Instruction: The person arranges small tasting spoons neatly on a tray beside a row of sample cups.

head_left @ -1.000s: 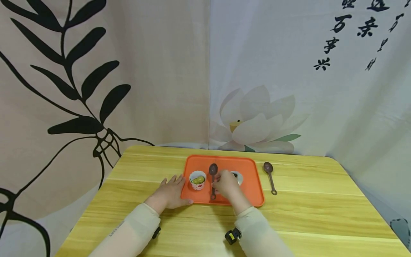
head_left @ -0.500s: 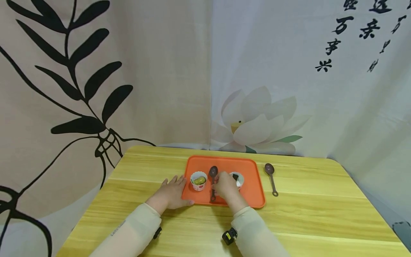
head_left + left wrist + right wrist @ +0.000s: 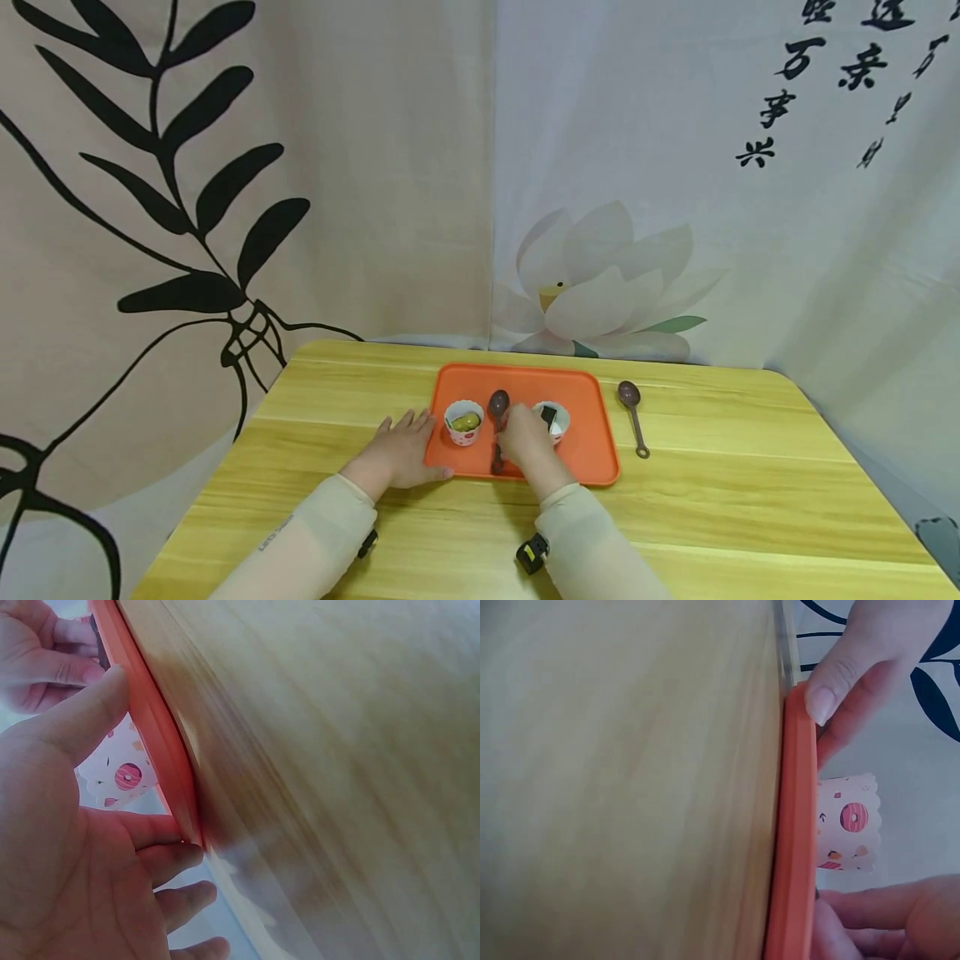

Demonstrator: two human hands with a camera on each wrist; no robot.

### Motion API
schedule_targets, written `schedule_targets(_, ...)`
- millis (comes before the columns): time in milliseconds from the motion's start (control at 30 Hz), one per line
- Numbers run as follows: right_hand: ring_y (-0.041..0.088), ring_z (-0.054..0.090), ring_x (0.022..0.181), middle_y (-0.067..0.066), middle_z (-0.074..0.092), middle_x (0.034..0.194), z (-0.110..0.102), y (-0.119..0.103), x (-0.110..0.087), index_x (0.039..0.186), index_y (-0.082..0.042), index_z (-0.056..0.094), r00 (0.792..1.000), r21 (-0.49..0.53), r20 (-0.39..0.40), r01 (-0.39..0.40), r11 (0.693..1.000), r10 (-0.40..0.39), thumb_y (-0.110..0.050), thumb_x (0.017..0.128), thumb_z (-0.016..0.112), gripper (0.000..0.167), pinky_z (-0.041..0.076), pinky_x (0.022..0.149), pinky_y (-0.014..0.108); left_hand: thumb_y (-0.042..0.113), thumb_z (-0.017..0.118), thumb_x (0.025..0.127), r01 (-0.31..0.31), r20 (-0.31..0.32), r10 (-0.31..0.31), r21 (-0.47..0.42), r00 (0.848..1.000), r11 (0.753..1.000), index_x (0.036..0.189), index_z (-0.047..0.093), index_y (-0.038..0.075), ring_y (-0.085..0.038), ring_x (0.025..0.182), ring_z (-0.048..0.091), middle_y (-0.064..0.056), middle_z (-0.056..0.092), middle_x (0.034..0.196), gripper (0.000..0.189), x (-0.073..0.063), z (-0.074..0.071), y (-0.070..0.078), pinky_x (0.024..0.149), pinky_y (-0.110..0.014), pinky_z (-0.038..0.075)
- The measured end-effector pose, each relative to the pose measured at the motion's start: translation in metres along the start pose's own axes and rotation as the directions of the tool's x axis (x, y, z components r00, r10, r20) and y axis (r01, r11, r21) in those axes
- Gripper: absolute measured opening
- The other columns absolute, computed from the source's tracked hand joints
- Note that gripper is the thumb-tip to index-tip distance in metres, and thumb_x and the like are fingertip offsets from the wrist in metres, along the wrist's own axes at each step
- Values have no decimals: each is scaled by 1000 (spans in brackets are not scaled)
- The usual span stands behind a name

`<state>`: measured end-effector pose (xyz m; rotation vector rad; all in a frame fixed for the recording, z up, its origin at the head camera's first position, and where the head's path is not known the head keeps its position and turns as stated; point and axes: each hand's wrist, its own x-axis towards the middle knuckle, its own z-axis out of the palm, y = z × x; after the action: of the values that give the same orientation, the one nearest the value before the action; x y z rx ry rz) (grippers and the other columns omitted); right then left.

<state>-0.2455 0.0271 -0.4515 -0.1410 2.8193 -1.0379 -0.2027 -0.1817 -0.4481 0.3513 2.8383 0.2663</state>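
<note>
On an orange tray (image 3: 585,454) lies a brown spoon (image 3: 498,403), bowl toward the back. My right hand (image 3: 525,437) pinches its handle about halfway along; in the right wrist view the curled fingers (image 3: 870,922) sit low behind the tray rim, mostly hiding the spoon. My left hand (image 3: 405,450) rests at the tray's left front corner, thumb along the front rim, fingers extended by the left side. Between the hands stands a patterned paper cup (image 3: 464,433) with yellow-green pieces. A second paper cup (image 3: 562,417), holding something black and white, is partly hidden behind my right hand.
Another brown spoon (image 3: 633,412) lies on the wooden table (image 3: 720,492), right of the tray. Behind the table's far edge hangs a printed curtain (image 3: 390,208).
My right hand has shifted slightly left, showing more of the second cup. The spoon's handle end has moved a little, while my left hand stays at the tray corner.
</note>
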Motion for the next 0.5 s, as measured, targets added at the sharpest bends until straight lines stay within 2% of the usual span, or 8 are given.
schedule_targets(500,17,60,57,4,63,69,5,1,2,73,-7,66,1000,-104,10,20,994,-19,-6,87,77,17,50,55,29,62,65,88,-2,-1,2,-2,1000,1000,154,35,-2,-41,149,23,-18,29,161,97,1,1,-1,117,-63,18)
